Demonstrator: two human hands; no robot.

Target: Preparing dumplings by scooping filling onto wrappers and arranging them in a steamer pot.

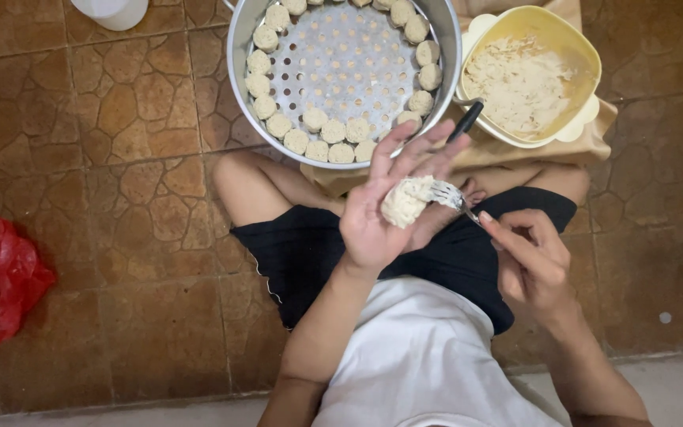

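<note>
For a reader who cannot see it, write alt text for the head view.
A left hand cups a dumpling while the right hand presses a fork into it. Ahead, dumplings ring a perforated steamer tray beside a yellow bowl of filling.

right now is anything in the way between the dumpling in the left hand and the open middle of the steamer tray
Nothing visible. The dumpling lies in the left hand just below the steamer tray, whose perforated middle is bare. Finished dumplings line only its rim.
</note>
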